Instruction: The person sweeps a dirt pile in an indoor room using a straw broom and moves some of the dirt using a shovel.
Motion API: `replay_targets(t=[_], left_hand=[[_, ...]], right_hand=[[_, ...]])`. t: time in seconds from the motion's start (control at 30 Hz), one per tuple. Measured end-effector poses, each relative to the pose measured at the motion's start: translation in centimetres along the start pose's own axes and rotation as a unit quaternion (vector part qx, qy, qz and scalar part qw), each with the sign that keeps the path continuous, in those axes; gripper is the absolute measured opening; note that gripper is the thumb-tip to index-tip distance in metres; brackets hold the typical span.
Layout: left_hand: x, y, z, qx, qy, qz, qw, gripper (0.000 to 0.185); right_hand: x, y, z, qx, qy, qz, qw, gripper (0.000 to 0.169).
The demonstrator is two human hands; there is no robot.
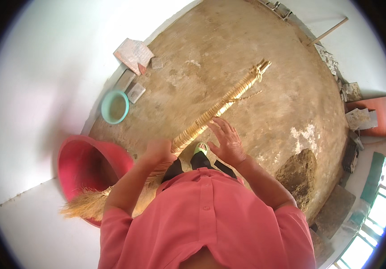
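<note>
A straw broom with a bound, wrapped handle (209, 116) slants across the view, its cut stalk ends at the upper right. My left hand (161, 149) is closed around the lower handle, slightly blurred. The broom's bristle head (87, 203) fans out at the lower left, partly behind my left arm. My right hand (226, 141) has its fingers spread beside the handle, fingertips at its edge; whether they touch it I cannot tell. A loose twisted strand (246, 97) sticks out from the upper handle.
A red plastic tub (92, 164) lies on its side at the left, behind the bristles. Beyond it are a turquoise bucket (115, 107) and broken slabs (134, 55) along the wall. A dirt pile (297, 178) is at the right on the brown floor (179, 84). A wooden stick (327, 32) leans at the upper right.
</note>
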State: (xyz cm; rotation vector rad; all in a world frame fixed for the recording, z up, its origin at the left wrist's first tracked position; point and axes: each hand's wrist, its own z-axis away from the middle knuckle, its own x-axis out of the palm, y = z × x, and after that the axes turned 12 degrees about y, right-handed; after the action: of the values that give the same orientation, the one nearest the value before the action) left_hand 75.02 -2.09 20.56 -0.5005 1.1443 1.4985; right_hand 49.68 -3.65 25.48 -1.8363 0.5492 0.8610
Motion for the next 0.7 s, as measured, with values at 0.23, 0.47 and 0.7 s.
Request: replay_targets(t=[0.23, 0.47, 0.7], left_hand=[[-3.9, 7.1, -1.1, 0.040, 0.055, 0.002, 0.998, 0.039], [-2.6, 14.3, -8.2, 0.185, 0.113, -0.028, 0.976, 0.033], [-4.0, 20.4, -17.4, 0.353, 0.088, -0.026, 0.931, 0.025]], right_hand=[[-7.0, 4.1, 0.2, 0.225, 0.237, -0.142, 0.934, 0.054], [-18.0, 4.4, 0.5, -0.006, 0.382, -0.024, 0.924, 0.036], [-16.0, 11.1, -7.2, 0.078, -0.001, 0.126, 0.989, 0.039]])
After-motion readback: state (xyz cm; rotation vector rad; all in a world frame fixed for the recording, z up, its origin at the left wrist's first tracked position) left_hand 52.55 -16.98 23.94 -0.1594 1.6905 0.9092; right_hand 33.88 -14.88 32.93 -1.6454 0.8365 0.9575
